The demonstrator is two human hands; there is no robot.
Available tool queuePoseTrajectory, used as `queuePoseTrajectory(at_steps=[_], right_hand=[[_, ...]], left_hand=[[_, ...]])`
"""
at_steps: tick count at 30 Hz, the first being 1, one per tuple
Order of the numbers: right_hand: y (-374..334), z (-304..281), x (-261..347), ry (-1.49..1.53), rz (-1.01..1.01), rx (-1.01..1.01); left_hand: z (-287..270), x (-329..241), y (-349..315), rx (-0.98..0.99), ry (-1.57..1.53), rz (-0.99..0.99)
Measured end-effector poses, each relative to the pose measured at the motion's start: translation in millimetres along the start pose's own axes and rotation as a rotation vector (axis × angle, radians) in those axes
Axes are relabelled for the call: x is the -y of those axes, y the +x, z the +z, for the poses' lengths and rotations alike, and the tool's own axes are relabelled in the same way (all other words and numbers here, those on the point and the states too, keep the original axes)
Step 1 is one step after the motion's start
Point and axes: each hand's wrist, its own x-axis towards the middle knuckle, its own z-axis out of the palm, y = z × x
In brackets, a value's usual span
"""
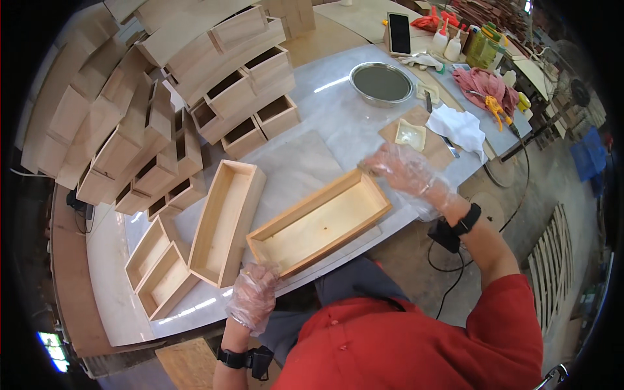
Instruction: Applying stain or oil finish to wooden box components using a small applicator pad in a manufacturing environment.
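An open wooden drawer box lies slantwise at the table's near edge, its rim and walls darker than the pale boxes around it. My left hand, in a clear plastic glove, is closed on its near left corner. At the far right corner is my gloved right hand, fingers bent together against the rim; what they hold, if anything, is hidden. Just left of this box lies a pale, long wooden box. Two smaller pale boxes sit farther left.
Stacked wooden drawers rise at the back left. A round metal pan of dark liquid stands beyond my right hand. Near it are a shallow square dish, a white cloth, a pink rag, glue bottles and a phone.
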Motion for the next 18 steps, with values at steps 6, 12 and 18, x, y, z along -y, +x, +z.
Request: queuePoseTrajectory(at_steps=[6,12,18], right_hand=[[4.4,7.9,-13.9,0.175,-0.043,-0.333],[-52.1,6.6,-76.6,0.276,0.152,-0.333],[7.3,27.9,-15.4,0.516,-0.013,-0.289]], left_hand=[[11.6,6.0,-24.5,-0.124,-0.014,-0.024],[-23.6,-23.7,-86.1,-0.428,-0.096,-0.182],[-72.1,-64.3,-224.2,-0.948,0.175,-0.845]])
